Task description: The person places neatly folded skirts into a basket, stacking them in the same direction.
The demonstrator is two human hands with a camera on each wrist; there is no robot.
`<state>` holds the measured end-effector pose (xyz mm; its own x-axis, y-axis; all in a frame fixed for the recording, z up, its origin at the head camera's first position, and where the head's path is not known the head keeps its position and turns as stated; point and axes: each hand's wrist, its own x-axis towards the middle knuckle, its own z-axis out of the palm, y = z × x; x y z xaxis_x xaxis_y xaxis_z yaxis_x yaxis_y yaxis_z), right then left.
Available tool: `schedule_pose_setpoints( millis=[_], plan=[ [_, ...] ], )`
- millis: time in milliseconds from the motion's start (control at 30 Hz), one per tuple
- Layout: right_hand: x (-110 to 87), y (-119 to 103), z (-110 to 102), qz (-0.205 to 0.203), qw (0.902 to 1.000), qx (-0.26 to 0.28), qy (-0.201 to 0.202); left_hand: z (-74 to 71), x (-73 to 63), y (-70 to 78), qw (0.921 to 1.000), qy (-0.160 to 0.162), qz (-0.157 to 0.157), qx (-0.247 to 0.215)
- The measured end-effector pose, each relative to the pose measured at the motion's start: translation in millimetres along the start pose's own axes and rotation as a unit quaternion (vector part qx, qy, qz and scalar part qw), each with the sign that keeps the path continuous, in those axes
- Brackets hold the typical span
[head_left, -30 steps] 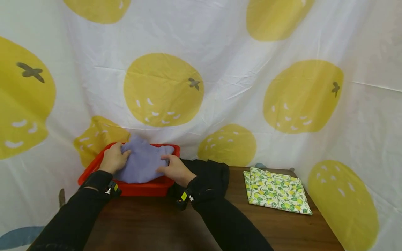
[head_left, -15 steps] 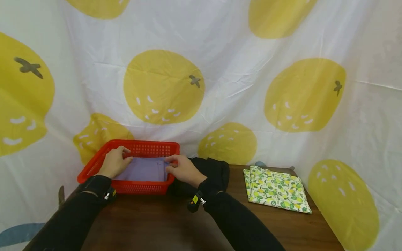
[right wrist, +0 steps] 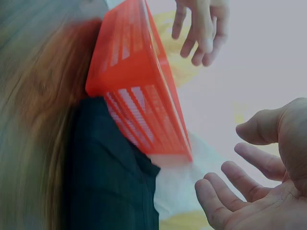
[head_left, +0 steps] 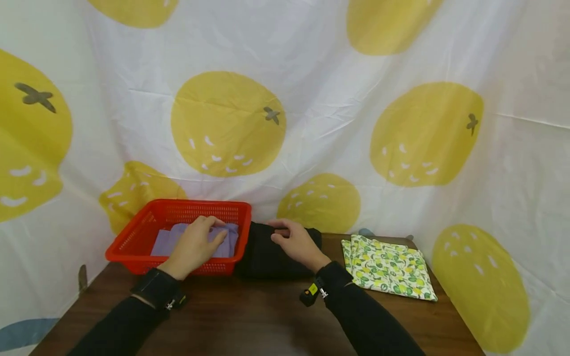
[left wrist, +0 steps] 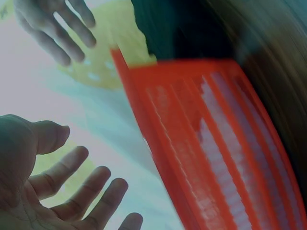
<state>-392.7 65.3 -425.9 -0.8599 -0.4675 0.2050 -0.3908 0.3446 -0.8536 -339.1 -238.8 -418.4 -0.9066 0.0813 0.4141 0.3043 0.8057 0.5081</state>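
Observation:
A folded lavender cloth lies inside the red plastic basket at the left of the table. Above the basket hovers my left hand, its fingers relaxed and nothing in its grasp. My right hand is held over a folded black cloth that sits against the basket's right side. Both wrist views show the hands with spread, loosely bent fingers, apart from the basket wall and from the black cloth.
A folded cloth with a lemon print lies at the right end of the brown wooden table. Behind the table hangs a white curtain with large yellow lemons, close to the basket's back rim.
The lavender cloth was lowered from both hands into the basket and let go. Both hands then moved right, the left over the basket and the right over the black cloth.

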Motion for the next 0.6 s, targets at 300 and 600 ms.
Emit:
schedule_pose_setpoints(
  millis=[300, 600],
  plan=[
    [-23.7, 22.6, -27.1, 0.016, 0.9976, -0.017, 0.065, 36.4, -14.6, 50.1, 0.9977, 0.017, 0.065, -0.012],
    [-34.0, 50.7, -40.1, 0.097, 0.9866, -0.037, 0.126, 88.4, -21.3, 88.1, 0.9912, -0.061, 0.080, -0.086]
  ],
)
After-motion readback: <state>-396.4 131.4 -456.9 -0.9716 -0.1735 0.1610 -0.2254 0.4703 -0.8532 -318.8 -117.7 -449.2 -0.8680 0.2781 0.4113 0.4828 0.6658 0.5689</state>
